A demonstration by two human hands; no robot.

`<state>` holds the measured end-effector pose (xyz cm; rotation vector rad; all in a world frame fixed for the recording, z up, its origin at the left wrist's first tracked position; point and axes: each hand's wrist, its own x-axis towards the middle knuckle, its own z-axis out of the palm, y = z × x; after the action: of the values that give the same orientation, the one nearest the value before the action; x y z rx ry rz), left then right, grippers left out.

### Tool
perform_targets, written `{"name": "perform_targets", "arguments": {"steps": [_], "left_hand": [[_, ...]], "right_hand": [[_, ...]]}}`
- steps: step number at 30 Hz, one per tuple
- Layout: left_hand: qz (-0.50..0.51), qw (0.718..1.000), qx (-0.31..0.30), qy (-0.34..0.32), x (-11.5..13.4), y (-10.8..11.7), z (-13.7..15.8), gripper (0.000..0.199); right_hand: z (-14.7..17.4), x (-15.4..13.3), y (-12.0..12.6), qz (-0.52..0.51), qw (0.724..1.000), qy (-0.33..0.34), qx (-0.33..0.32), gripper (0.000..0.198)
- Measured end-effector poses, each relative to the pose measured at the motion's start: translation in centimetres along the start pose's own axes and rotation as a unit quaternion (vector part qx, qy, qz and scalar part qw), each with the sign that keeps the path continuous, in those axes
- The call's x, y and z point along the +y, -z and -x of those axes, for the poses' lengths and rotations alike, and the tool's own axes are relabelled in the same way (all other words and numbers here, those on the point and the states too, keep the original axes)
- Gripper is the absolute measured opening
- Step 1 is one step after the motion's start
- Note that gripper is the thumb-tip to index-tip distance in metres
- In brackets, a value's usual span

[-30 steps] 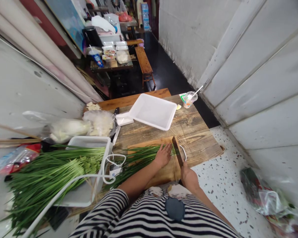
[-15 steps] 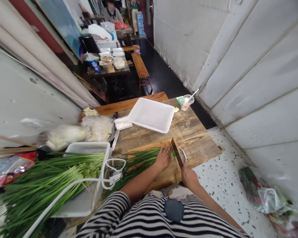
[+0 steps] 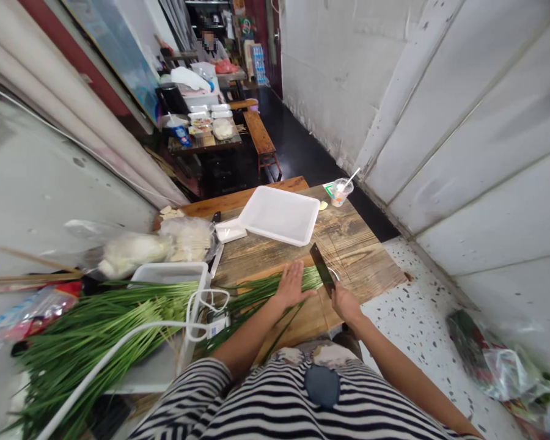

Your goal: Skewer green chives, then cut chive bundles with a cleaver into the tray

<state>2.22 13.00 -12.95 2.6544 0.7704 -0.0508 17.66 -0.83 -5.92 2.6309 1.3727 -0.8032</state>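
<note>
My left hand (image 3: 290, 283) lies flat on a bundle of green chives (image 3: 261, 291) stretched across a wooden cutting board (image 3: 310, 315). My right hand (image 3: 345, 303) grips the handle of a cleaver (image 3: 322, 269), whose blade is lifted above the chive ends at the right of the board. The board rests on a wooden table (image 3: 348, 244).
A white tray (image 3: 281, 215) and a plastic cup with a straw (image 3: 340, 191) stand further back on the table. At left, a large heap of chives (image 3: 82, 336) fills a white bin (image 3: 165, 274), beside bagged vegetables (image 3: 132, 249). A white cable (image 3: 197, 315) crosses. A person sits far back.
The cleaver has risen off the board and my right hand has moved up and forward. My left hand slid slightly left along the chives. The view tilted up.
</note>
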Motion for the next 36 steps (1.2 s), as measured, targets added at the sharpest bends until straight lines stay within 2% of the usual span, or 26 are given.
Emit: {"name": "perform_targets", "arguments": {"steps": [2, 4, 9, 11, 14, 17, 19, 22, 24, 28, 31, 36], "left_hand": [[-0.004, 0.998, 0.025, 0.052, -1.5, 0.8, 2.0, 0.119], [-0.011, 0.996, 0.025, 0.090, -2.7, 1.2, 4.3, 0.132], [-0.047, 0.994, 0.003, 0.100, -3.6, 1.0, 8.4, 0.137], [-0.060, 0.992, 0.005, 0.106, -3.5, 0.8, 8.8, 0.140], [-0.073, 0.988, -0.013, 0.134, -3.1, 0.4, 8.7, 0.143], [-0.089, 0.990, -0.034, 0.105, -2.4, -0.1, 8.5, 0.146], [-0.099, 0.991, -0.028, 0.080, -2.3, -0.2, 8.3, 0.148], [-0.099, 0.988, -0.017, 0.116, -3.2, 0.7, 8.0, 0.143], [-0.087, 0.985, -0.032, 0.146, -4.2, 1.6, 7.8, 0.136], [-0.072, 0.989, -0.053, 0.116, -4.8, 2.7, 8.2, 0.105], [-0.094, 0.987, -0.031, 0.129, -3.8, 2.2, 8.8, 0.085], [-0.089, 0.982, -0.009, 0.165, -3.2, 0.4, 8.8, 0.082]], "right_hand": [[0.0, 0.1, 0.0, 0.002, 1.000, 0.003, -0.001, 0.034], [0.3, 0.2, -0.1, 0.009, 1.000, 0.005, 0.001, 0.034], [3.2, -0.3, -0.4, 0.052, 0.997, 0.006, 0.049, 0.030], [5.0, -1.2, -0.5, 0.042, 0.997, 0.029, 0.057, 0.027], [7.0, -3.6, -0.7, 0.012, 0.997, 0.081, 0.014, 0.026], [7.7, -5.7, -0.7, 0.008, 0.995, 0.100, -0.025, 0.026], [7.6, -6.5, -0.8, 0.010, 0.993, 0.109, -0.033, 0.026], [7.4, -6.9, -1.1, 0.014, 0.993, 0.113, -0.043, 0.025], [7.3, -7.1, -1.4, 0.018, 0.992, 0.111, -0.054, 0.024], [7.2, -7.7, -1.7, 0.023, 0.989, 0.124, -0.077, 0.022], [7.1, -8.2, -1.9, 0.032, 0.986, 0.140, -0.087, 0.022], [6.9, -8.7, -2.3, 0.041, 0.984, 0.140, -0.098, 0.022]]}}
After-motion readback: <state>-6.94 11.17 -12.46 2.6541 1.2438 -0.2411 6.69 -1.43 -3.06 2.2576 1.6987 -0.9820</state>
